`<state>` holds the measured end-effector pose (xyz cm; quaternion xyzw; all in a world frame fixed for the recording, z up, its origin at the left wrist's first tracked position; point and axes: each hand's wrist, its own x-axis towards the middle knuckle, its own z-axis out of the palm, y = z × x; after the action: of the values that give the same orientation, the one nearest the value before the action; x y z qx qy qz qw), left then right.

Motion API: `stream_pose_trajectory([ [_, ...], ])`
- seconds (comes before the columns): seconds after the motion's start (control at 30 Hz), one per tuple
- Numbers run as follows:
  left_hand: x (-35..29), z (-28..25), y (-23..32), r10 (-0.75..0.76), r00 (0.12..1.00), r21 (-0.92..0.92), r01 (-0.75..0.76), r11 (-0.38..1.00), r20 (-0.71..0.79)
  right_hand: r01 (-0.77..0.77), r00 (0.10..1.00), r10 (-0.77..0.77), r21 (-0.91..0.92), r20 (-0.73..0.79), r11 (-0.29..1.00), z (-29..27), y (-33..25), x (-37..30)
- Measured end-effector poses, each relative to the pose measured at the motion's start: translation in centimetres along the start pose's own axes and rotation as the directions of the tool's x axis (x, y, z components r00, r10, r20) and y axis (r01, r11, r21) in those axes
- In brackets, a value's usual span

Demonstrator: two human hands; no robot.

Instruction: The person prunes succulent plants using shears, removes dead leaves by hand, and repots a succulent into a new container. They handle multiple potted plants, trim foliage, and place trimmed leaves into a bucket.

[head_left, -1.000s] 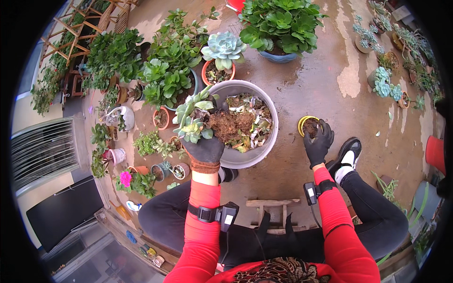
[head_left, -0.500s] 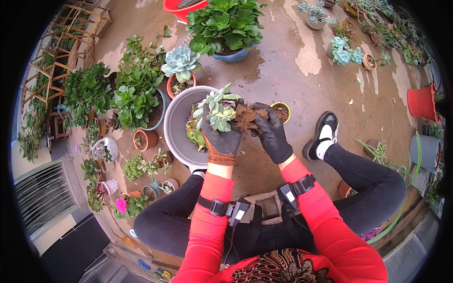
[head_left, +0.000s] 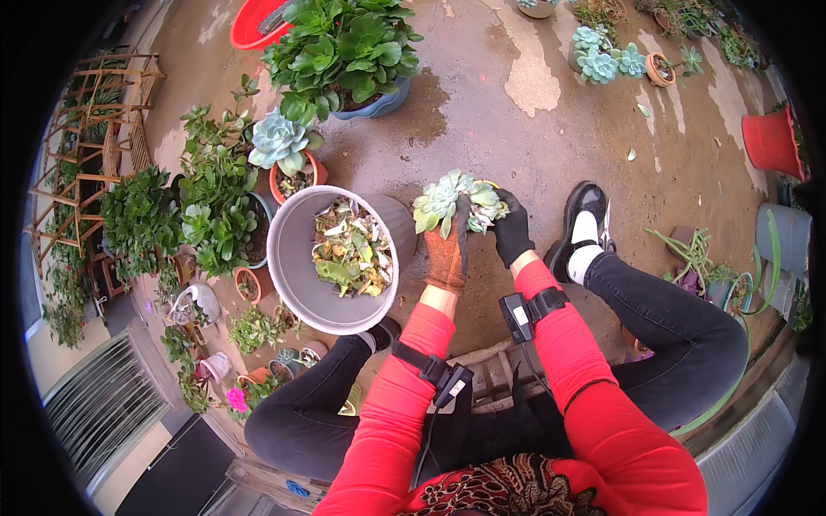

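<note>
A pale green succulent (head_left: 444,203) with rosette leaves is held up in front of me, right of the grey bucket. My left hand (head_left: 446,256), in a brown-orange glove with a dark palm, is closed round it from below. At the plant's right end, my right hand (head_left: 514,230) in a black glove is closed on it, its fingertips partly behind the leaves. The roots and soil are hidden from here. Inside the tilted grey bucket (head_left: 290,288) lie yellowed and green leaf scraps (head_left: 354,254). A bit of yellow rim shows behind the succulent.
Potted plants line the left side, with a large leafy one in a blue pot (head_left: 379,101) ahead. A blue-grey succulent (head_left: 281,142) stands in an orange pot behind the bucket. A red pot (head_left: 772,143) is at far right. My shoe (head_left: 585,225) rests on the wet floor.
Both hands moved the succulent right, away from over the bucket. Its rosette now faces up, and the brown root ball has gone from sight. The view shifted, showing more of the bucket's inside.
</note>
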<state>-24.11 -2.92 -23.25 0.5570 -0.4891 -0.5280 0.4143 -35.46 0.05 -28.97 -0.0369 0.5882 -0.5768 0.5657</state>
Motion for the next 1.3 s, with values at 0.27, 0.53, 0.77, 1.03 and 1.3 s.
stream_pose_trajectory([
  [0.27, -0.2, 0.3, -1.6, -0.098, 0.995, -0.247, 0.087, 0.965, -0.032, 0.213, 0.950, -0.314, -0.733, -0.001, 0.646, -1.5, -0.6, 1.7],
  [0.53, 0.3, -0.2, -0.5, -0.319, 0.948, -0.620, 0.245, 0.746, -0.010, 0.343, 0.930, -0.227, -0.905, 0.289, 0.253, -1.7, -2.3, -0.3],
  [0.77, 0.7, -1.2, 1.9, -0.371, 0.917, -0.753, 0.348, 0.559, 0.149, 0.567, 0.822, -0.424, -0.476, 0.380, 0.672, -0.7, -2.7, -0.5],
  [1.03, 1.1, -8.3, 13.4, -0.172, 0.955, -0.800, 0.296, 0.522, 0.241, 0.315, 0.677, -0.126, -0.131, 0.725, 0.940, 7.7, -11.7, -6.9],
  [1.3, -2.3, -21.0, 26.2, 0.081, 0.967, -0.535, 0.064, 0.842, 0.243, 0.332, 0.569, -0.031, -0.195, 0.822, 0.923, 19.1, -15.4, -17.5],
])
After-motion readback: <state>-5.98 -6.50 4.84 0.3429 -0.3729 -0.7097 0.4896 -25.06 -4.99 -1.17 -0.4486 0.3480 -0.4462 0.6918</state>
